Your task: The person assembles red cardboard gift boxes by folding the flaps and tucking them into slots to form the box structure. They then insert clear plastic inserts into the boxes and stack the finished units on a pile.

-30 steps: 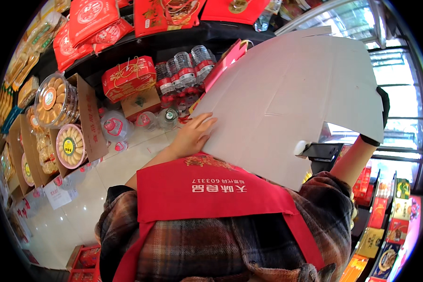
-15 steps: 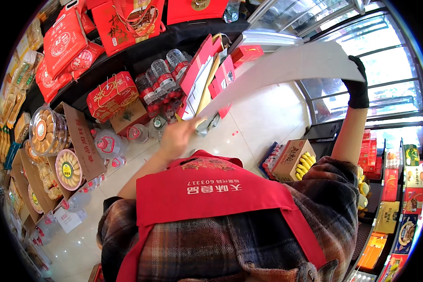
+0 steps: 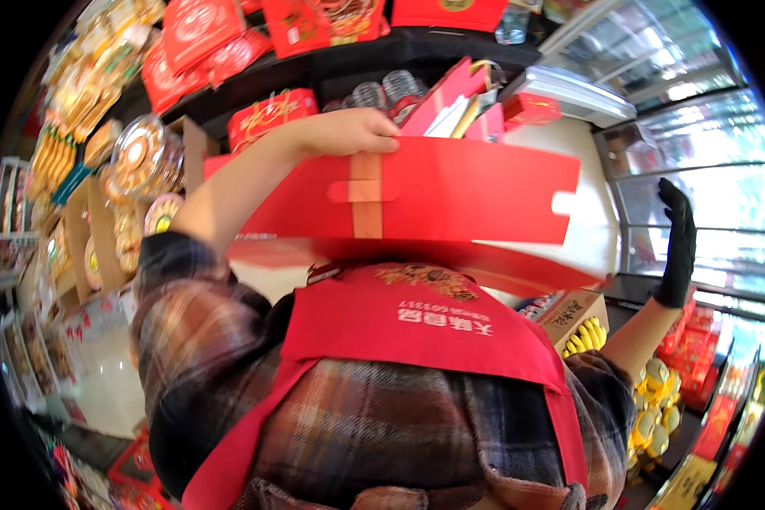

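A large folded red cardboard piece (image 3: pixel 467 189) stretches across in front of my chest, a slot cut in its right end. My bare left hand (image 3: pixel 346 133) grips its upper edge, fingers wrapped over it. Just below that hand a brown strip (image 3: pixel 366 200) runs down the cardboard, beside a red tab. Nearer to me, a second red panel (image 3: pixel 518 262) lies under the first and looks blurred. Away to the right, my right hand (image 3: pixel 678 242) in a black glove is raised with its fingers stretched out. It holds nothing and is apart from the cardboard.
Red gift packages (image 3: pixel 202 38) line the dark shelf at the far side. More folded red cardboard (image 3: pixel 446 98) stands beyond the held piece, beside bottles (image 3: pixel 399 87). A carton with yellow bananas (image 3: pixel 586 337) sits at right. Clear tubs of pastries (image 3: pixel 144 153) are at left.
The cardboard has turned from its pale side to its red side and come close to my chest. My right hand has let go of it and lowered. My left hand has moved up onto its edge.
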Demonstrator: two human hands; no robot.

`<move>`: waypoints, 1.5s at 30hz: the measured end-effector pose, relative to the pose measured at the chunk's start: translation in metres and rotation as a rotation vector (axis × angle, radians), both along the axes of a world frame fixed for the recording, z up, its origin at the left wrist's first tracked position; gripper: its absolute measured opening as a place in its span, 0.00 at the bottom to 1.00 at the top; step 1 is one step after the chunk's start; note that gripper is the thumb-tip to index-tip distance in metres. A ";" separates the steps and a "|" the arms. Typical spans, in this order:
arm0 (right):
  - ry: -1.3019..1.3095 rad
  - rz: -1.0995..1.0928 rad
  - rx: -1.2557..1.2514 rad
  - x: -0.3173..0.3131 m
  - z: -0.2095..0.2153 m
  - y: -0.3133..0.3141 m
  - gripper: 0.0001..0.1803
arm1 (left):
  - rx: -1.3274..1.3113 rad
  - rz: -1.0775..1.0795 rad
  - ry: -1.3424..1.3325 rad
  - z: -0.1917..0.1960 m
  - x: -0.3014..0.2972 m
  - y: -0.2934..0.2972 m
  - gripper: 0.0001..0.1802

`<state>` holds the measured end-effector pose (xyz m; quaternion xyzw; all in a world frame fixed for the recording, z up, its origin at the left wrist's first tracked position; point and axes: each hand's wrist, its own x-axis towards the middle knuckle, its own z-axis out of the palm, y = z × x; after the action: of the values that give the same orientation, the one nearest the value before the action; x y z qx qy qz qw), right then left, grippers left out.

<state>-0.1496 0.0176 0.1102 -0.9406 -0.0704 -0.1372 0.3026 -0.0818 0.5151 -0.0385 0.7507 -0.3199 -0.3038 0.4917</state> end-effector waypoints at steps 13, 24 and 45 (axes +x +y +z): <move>0.591 0.643 -0.436 0.017 -0.169 0.171 0.29 | 0.169 -0.053 0.773 -0.098 -0.034 -0.043 0.19; 0.941 0.402 -0.158 0.006 -0.201 0.168 0.40 | 0.370 0.285 -0.397 -0.058 -0.072 0.017 0.17; 0.732 0.289 -0.147 -0.010 -0.163 0.183 0.30 | 0.369 0.452 -0.250 -0.082 -0.069 0.020 0.23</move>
<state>-0.1594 0.2004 -0.0528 -0.9269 -0.0990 0.2562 0.2559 -0.1506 0.5353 -0.1207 0.9109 -0.1423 -0.1450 0.3591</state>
